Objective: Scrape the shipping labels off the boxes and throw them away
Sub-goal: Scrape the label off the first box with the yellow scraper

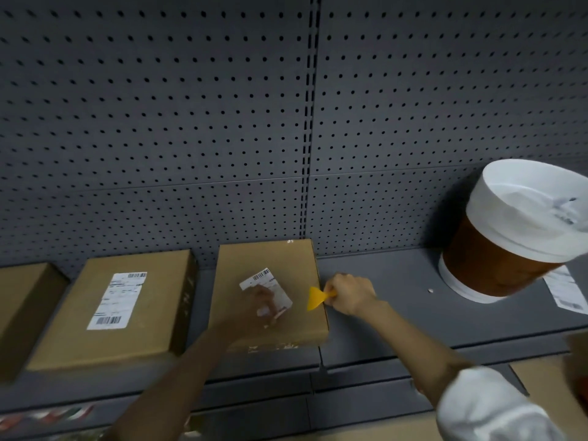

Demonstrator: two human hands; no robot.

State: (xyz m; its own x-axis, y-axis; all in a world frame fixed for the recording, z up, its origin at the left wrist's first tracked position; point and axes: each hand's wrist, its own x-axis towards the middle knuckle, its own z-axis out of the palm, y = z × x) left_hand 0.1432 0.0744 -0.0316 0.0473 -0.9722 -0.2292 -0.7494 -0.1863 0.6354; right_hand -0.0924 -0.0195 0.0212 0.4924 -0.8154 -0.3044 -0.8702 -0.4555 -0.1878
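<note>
Lifting crumpled white shipping label point(266, 289) off middle flat brown cardboard box point(270, 326) in blurred left hand point(262, 300), right hand point(348, 296) gripping yellow plastic scraper point(315, 299); neighbouring labelled brown box point(117, 300) untouched, white-lined brown bin point(521, 230) awaiting disposal.

A dark grey pegboard wall point(191, 122) rises behind a grey metal shelf point(397, 313). A small pale object, too tiny to identify point(430, 290), lies on it.
</note>
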